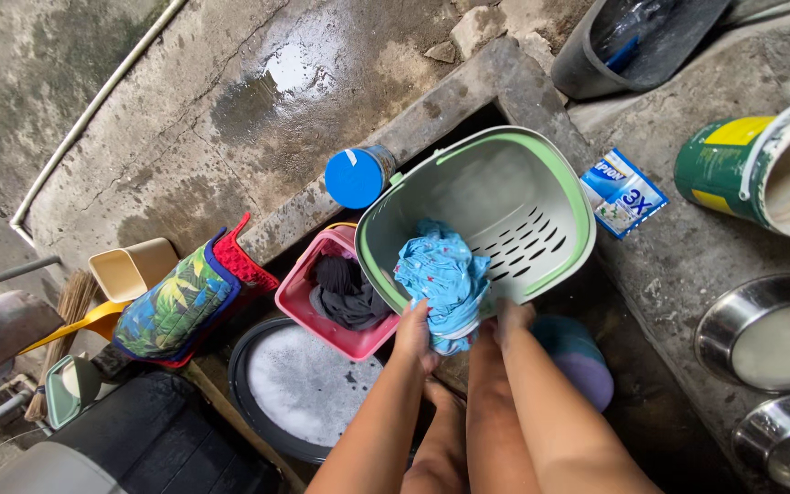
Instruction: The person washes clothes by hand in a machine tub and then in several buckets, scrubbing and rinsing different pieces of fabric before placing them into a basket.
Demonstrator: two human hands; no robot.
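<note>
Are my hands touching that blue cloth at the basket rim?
Touching: the head view shows left hand and right hand gripping the blue cloth over the green basket rim.

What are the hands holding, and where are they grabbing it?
Both hands hold a wadded blue cloth at its lower end, where it hangs over the rim of the pale green basket. The left hand and right hand grip it from either side.

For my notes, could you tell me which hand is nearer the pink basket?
Left. The left hand grips the blue cloth right beside the pink basket; the right hand is farther off.
</note>
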